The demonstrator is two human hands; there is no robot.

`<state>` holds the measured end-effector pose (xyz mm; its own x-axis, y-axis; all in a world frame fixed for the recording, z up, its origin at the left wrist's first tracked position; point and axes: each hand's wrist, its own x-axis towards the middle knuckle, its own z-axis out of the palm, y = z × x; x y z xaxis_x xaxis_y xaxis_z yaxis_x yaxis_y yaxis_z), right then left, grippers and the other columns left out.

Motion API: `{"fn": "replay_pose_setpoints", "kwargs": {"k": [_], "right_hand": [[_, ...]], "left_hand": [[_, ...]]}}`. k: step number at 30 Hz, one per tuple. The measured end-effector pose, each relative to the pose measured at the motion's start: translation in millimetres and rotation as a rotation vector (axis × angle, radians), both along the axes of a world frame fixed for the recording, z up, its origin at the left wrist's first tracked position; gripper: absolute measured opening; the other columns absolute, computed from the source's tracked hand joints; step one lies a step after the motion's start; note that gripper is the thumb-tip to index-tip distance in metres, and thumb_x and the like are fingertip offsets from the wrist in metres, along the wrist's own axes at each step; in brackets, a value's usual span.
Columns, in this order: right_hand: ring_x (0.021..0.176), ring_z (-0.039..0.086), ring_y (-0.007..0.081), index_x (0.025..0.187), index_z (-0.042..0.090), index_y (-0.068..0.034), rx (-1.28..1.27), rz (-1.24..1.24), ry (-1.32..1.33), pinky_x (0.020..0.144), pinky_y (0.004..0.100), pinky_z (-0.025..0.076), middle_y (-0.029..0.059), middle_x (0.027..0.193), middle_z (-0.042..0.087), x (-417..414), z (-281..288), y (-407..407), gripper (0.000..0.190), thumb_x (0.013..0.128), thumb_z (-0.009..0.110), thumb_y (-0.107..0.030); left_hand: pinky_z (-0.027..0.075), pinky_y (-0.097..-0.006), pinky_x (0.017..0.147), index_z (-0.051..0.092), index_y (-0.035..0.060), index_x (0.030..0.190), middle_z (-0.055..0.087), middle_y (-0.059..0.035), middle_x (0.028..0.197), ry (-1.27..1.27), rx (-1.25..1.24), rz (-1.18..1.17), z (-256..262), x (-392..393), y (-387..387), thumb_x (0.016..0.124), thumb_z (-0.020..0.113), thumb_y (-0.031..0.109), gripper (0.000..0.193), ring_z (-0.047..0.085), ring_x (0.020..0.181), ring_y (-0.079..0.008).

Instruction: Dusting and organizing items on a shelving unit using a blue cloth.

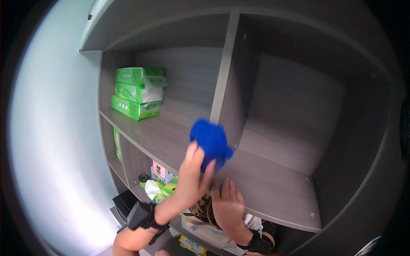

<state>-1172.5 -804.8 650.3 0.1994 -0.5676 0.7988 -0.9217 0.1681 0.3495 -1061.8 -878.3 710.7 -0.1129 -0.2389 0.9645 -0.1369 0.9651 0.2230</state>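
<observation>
A blurred blue cloth (211,144) is in my left hand (192,174), with fingers and thumb on it, near the front of the upright divider (221,86). My right hand (228,204) lies palm down over the front edge of the shelf board (272,188), its fingers stretched out flat and holding nothing. Both wrists wear black devices. The blue cloth hides the lower front of the divider and part of the shelf behind it.
Green tissue packs (137,92) are stacked on the left shelf. Lower down are an opened tissue pack (155,189), a green jar with a black lid (143,180), a black box (125,203), brown straps (205,209) and a yellow cartoon item (192,245). A pale wall (57,134) borders the left.
</observation>
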Motion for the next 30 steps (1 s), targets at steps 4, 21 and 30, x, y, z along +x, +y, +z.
{"fn": "replay_pose_setpoints", "kwargs": {"k": [4,21,30], "right_hand": [[0.097,0.060,0.0313,0.106,0.061,-0.002,-0.024,0.023,0.014,0.086,0.0363,0.047,0.0223,0.103,0.062,4.4,0.7,0.2,0.034,0.078,0.052,-0.019],[0.092,0.064,0.0292,0.101,0.063,-0.005,-0.081,0.034,0.055,0.081,0.0364,0.050,0.0180,0.101,0.065,-3.0,-1.3,3.3,0.031,0.074,0.054,-0.015],[0.093,0.064,0.0307,0.104,0.060,-0.004,-0.091,0.090,0.061,0.082,0.0373,0.049,0.0208,0.101,0.064,-4.0,-4.7,1.5,0.029,0.079,0.051,-0.017]], "left_hand": [[0.041,-0.0445,0.086,0.048,-0.0037,0.111,0.043,-0.0300,0.120,-0.088,0.043,-0.038,-24.3,22.8,11.8,0.082,0.055,0.001,0.031,0.046,0.104,-0.0481],[0.045,-0.0529,0.085,0.055,0.0076,0.111,0.048,-0.0100,0.129,0.021,-0.804,0.427,234.4,-19.5,-18.5,0.073,0.053,-0.004,0.040,0.045,0.122,-0.0271],[0.043,-0.0409,0.093,0.055,0.0003,0.105,0.054,-0.0188,0.118,0.247,-0.710,0.426,227.4,18.7,-55.7,0.071,0.047,-0.008,0.037,0.049,0.113,-0.0365]]}}
